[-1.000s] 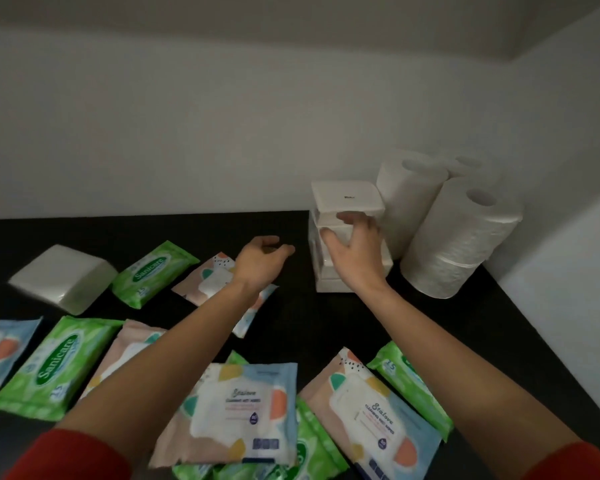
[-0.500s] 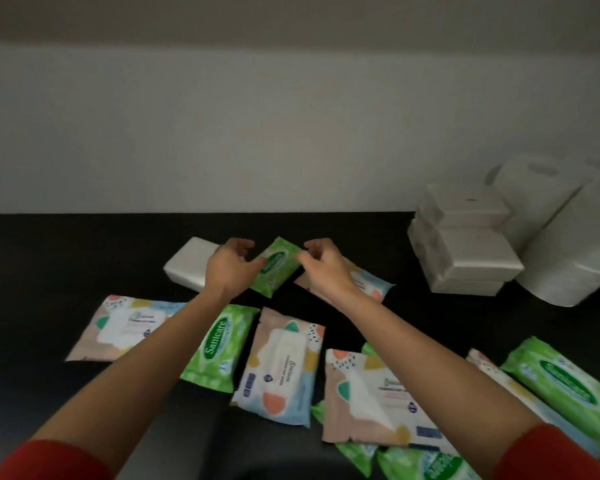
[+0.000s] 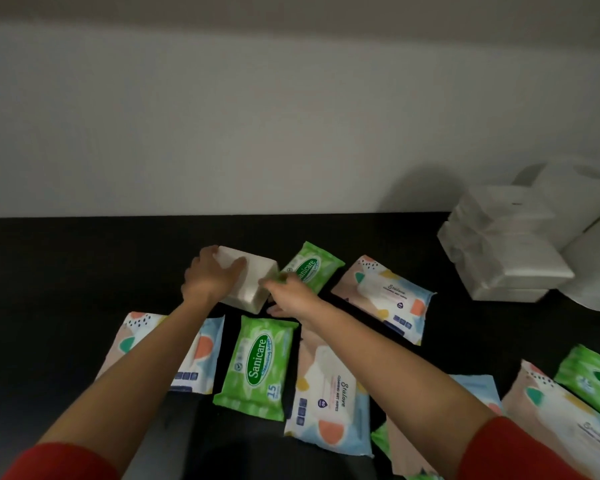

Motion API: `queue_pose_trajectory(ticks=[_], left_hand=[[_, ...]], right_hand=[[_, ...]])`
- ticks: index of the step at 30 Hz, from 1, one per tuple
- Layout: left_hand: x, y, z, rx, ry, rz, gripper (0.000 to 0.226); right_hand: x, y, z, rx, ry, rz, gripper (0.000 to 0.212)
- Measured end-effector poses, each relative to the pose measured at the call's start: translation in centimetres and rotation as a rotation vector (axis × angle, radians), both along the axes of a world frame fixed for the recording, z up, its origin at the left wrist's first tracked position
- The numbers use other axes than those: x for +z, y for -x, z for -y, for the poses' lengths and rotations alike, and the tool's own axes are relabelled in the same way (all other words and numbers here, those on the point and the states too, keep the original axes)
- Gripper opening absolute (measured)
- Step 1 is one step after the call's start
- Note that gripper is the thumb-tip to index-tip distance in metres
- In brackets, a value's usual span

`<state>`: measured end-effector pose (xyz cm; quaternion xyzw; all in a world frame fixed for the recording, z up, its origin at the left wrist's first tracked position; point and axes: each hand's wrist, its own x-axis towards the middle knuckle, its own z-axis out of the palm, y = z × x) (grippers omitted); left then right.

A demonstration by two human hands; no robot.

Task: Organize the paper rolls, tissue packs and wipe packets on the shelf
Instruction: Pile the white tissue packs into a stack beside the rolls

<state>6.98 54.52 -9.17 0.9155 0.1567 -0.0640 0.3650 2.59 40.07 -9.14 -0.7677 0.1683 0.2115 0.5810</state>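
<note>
my left hand [image 3: 210, 278] lies over the far left end of a white tissue pack [image 3: 253, 289], thumb across its top and fingers curled round its far edge, holding it. the pack sits about mid-scene on the black shelf [image 3: 66, 271], turned at an angle with one corner toward me. my right hand [image 3: 291, 299] is at the pack's right corner with fingertips against it. blur hides whether they pinch it, so i cannot tell if that hand grips.

just right of the pack lies a far green wipe packet [image 3: 314, 268], its near end behind my right fingers. a near green wipe packet [image 3: 257, 368] lies between my forearms. a right pastel wipe packet [image 3: 385, 299] lies beyond my right wrist, a middle pastel wipe packet [image 3: 329, 400] runs under my right forearm, and a left pastel wipe packet [image 3: 201, 358] lies under my left forearm. at the far right a stack of tissue packs [image 3: 506, 251] stands just beside the paper rolls [image 3: 593, 268].
</note>
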Motion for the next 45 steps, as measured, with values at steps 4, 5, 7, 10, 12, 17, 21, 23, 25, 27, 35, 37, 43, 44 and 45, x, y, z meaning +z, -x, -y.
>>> queue_pose_trajectory(ticks=[4, 5, 7, 10, 12, 17, 21, 23, 25, 27, 35, 37, 43, 44, 45], left_hand=[[-0.6, 0.5, -0.2, 0.047, 0.146, 0.021, 0.070], [-0.6, 0.8, -0.2, 0.055, 0.172, 0.039, 0.069], [-0.5, 1.3, 0.1, 0.078, 0.216, 0.088, 0.066], [0.1, 2.0, 1.2, 0.111, 0.290, 0.130, 0.061], [0.5, 2.3, 2.3, 0.117, 0.368, 0.157, 0.057], [1.8, 3.5, 6.8, 0.081, 0.550, 0.144, 0.058], [2.8, 4.2, 11.2, 0.031, 0.698, 0.080, 0.063], [3.2, 4.6, 13.7, -0.005, 0.730, 0.046, 0.064], [3.6, 5.2, 16.3, -0.021, 0.790, 0.021, 0.064], [3.8, 6.0, 19.2, -0.049, 0.845, 0.003, 0.060], [5.4, 7.6, 31.3, -0.184, 0.980, -0.001, 0.070], [5.6, 7.9, 33.8, -0.197, 0.982, -0.012, 0.087], [5.5, 8.3, 39.6, -0.184, 0.936, -0.012, 0.066], [5.5, 8.3, 40.3, -0.177, 0.908, -0.007, 0.066], [5.4, 8.4, 40.8, -0.172, 0.878, 0.000, 0.066]], right_hand=[[-0.9, -0.3, -0.6, -0.095, -0.022, 0.009, 0.072], [-1.0, -0.3, -0.6, -0.116, -0.023, 0.027, 0.073], [-0.8, -0.3, 0.0, -0.149, -0.046, 0.057, 0.075], [0.4, 0.0, 1.8, -0.152, -0.073, 0.104, 0.074], [1.3, 0.3, 3.4, -0.158, -0.070, 0.135, 0.073], [3.0, 1.5, 8.6, -0.238, -0.180, 0.143, 0.070], [3.9, 3.0, 13.5, -0.260, -0.172, 0.191, 0.063], [4.1, 3.8, 16.1, -0.285, -0.171, 0.228, 0.061], [4.2, 4.6, 18.9, -0.328, -0.176, 0.264, 0.055], [4.4, 5.4, 21.8, -0.374, -0.195, 0.310, 0.050], [6.2, 7.6, 33.9, -0.566, -0.152, 0.457, 0.027], [6.4, 8.1, 36.4, -0.601, -0.112, 0.476, 0.031], [6.0, 8.9, 41.7, -0.631, -0.016, 0.514, 0.022], [5.9, 9.0, 42.3, -0.618, -0.005, 0.517, 0.024], [5.8, 9.1, 42.8, -0.602, 0.009, 0.516, 0.024]])
